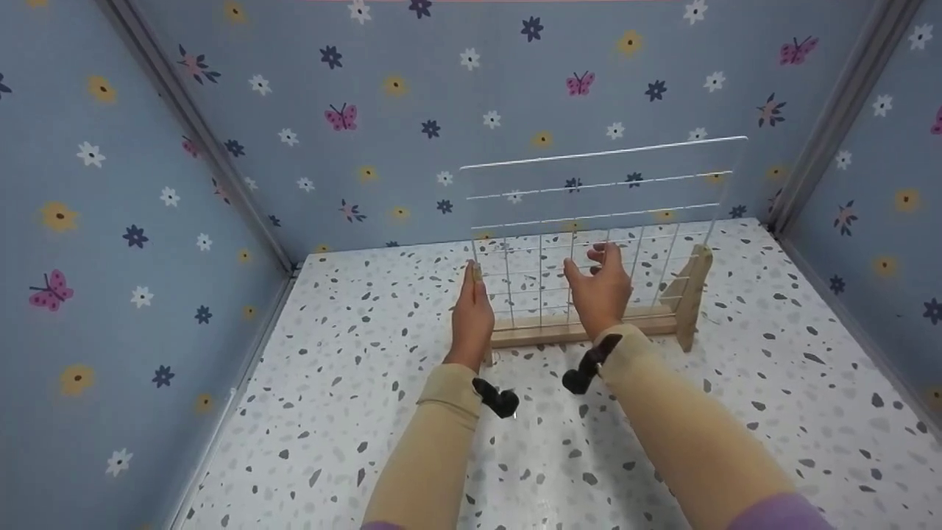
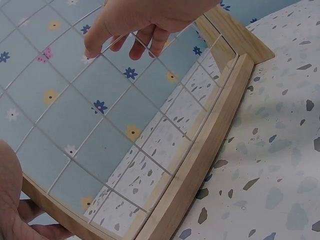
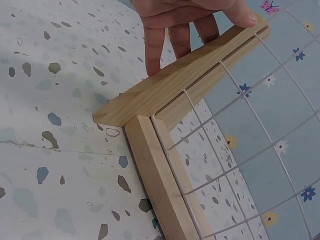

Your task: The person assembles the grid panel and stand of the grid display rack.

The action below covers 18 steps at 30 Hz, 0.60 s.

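A white wire grid panel [image 1: 541, 250] stands tilted in a frame with a wooden base bar [image 1: 581, 333] and a wooden side support [image 1: 690, 294] at the right end. My left hand [image 1: 473, 313] grips the left wooden support [image 3: 185, 65], thumb on its upper edge and fingers down its outer side. At the middle of the grid is my right hand [image 1: 602, 291]; in the left wrist view its thumb lies in front of the wires, with bent fingers [image 2: 142, 42] behind them. The wires run between this thumb and these fingers.
The frame rests on a speckled white tabletop [image 1: 346, 412]. Close behind the grid rises a blue flowered wall [image 1: 397, 125], with matching panels at the left [image 1: 110, 243] and right [image 1: 868, 184]. Black wrist mounts [image 1: 585, 368] show on both sleeves.
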Each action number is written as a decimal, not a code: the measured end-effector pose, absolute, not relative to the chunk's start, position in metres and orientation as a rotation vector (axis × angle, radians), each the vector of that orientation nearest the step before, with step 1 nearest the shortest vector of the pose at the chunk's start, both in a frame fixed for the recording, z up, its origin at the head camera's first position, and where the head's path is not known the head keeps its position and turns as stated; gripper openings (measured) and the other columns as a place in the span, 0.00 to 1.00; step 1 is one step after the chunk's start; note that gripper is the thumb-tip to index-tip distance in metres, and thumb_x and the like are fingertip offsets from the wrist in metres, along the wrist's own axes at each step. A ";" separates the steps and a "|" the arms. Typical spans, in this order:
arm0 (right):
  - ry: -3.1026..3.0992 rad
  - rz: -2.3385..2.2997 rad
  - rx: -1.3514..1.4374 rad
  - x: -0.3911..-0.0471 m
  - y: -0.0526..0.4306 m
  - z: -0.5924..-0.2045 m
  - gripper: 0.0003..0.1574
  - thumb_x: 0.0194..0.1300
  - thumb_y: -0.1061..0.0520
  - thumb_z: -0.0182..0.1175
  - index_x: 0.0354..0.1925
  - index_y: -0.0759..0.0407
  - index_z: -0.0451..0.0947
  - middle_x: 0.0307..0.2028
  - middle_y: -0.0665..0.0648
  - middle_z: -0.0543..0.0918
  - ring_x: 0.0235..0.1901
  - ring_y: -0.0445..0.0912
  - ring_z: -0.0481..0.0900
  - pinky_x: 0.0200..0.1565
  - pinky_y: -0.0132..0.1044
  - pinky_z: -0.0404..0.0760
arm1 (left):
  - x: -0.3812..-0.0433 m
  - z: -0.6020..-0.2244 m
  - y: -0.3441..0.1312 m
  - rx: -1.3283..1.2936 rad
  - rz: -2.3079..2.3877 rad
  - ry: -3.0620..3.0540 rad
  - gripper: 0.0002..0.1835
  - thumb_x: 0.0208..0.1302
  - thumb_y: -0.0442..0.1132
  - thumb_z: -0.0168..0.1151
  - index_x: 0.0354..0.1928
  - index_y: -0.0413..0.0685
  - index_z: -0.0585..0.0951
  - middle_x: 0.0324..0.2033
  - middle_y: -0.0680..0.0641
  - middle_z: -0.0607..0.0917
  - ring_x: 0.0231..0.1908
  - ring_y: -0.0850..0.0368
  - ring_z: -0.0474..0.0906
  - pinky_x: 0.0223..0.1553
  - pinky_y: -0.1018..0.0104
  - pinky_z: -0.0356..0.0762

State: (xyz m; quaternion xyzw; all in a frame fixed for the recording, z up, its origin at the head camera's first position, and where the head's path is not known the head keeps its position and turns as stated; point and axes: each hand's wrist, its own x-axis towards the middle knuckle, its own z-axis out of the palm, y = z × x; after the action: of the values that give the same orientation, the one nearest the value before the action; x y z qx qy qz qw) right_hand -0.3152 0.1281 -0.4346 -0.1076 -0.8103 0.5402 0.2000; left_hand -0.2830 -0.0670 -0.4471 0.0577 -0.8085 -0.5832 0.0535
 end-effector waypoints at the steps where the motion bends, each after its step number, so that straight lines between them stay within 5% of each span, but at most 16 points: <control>1: -2.261 1.513 -0.295 -0.316 0.128 -0.435 0.32 0.66 0.46 0.69 0.62 0.52 0.70 0.59 0.54 0.80 0.56 0.51 0.78 0.51 0.45 0.81 | -0.283 -0.447 -0.067 0.174 -1.774 -2.453 0.29 0.84 0.52 0.33 0.82 0.68 0.46 0.79 0.52 0.54 0.72 0.45 0.62 0.69 0.50 0.64; 5: -2.240 1.517 -0.282 -0.317 0.126 -0.437 0.30 0.65 0.46 0.70 0.60 0.52 0.71 0.58 0.54 0.80 0.54 0.51 0.79 0.50 0.45 0.81 | -0.282 -0.447 -0.068 0.171 -1.759 -2.462 0.29 0.84 0.52 0.32 0.81 0.69 0.46 0.79 0.53 0.53 0.73 0.45 0.62 0.71 0.49 0.61; 11: -2.244 1.519 -0.271 -0.315 0.126 -0.437 0.31 0.65 0.45 0.70 0.60 0.51 0.70 0.57 0.54 0.80 0.54 0.50 0.78 0.49 0.46 0.81 | -0.282 -0.448 -0.068 0.165 -1.761 -2.452 0.29 0.84 0.51 0.33 0.81 0.68 0.47 0.78 0.46 0.58 0.52 0.45 0.76 0.51 0.50 0.72; 18: -2.290 1.485 -0.234 -0.312 0.133 -0.438 0.36 0.66 0.42 0.69 0.66 0.51 0.68 0.60 0.53 0.79 0.58 0.51 0.78 0.54 0.46 0.80 | -0.284 -0.450 -0.070 0.221 -1.787 -2.486 0.29 0.83 0.55 0.34 0.81 0.72 0.47 0.78 0.49 0.57 0.74 0.45 0.60 0.69 0.48 0.64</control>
State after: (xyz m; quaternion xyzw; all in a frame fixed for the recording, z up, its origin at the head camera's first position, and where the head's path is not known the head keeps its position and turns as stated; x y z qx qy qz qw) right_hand -0.3121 0.1328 -0.4379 -0.0838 -0.8191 0.5311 0.1999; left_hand -0.2836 -0.0699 -0.4495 0.0719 -0.8094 -0.5817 0.0359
